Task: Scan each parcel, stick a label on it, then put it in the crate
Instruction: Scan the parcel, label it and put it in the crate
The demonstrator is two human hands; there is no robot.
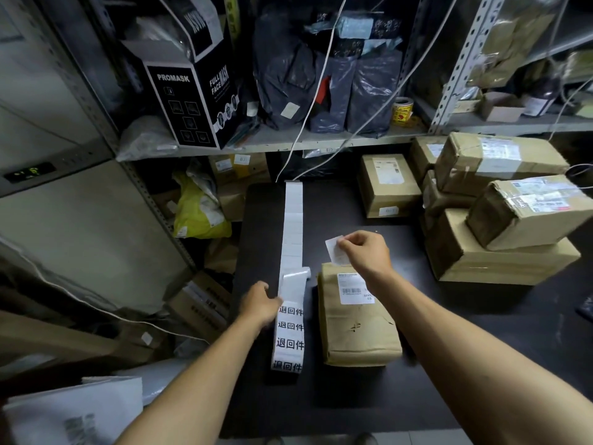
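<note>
Dark tabletop [449, 332], seen from the head camera, with metal shelving [288, 144] along its far edge. The shelves carry a black box printed "PROMASK" [189, 101], dark plastic bags [321, 85] and a small roll of yellow stickers [402, 110].

The landmark is the brown paper parcel [357, 329], lying flat near the middle of the tabletop with a white barcode label [353, 288] on its far end. To the right of the parcel and well apart from it stands a stack of taped cardboard boxes [500, 220]; one more box [388, 184] stands beyond the parcel by the shelving.

Just beside the parcel on its left, a long strip of white labels [292, 239] runs from the shelf edge toward the viewer. Its near part is printed with black characters, and the backing curls up level with the parcel's far end.

Right hand [365, 252]: raised over the far end of the parcel, its grip closed in a pinch on one loose white label [333, 250], held above the parcel and not touching it.

Left hand [260, 305]: at the left edge of the strip, level with the parcel's far end, fingers curled against the strip. Whether they pinch it or only press it down cannot be told.
</note>
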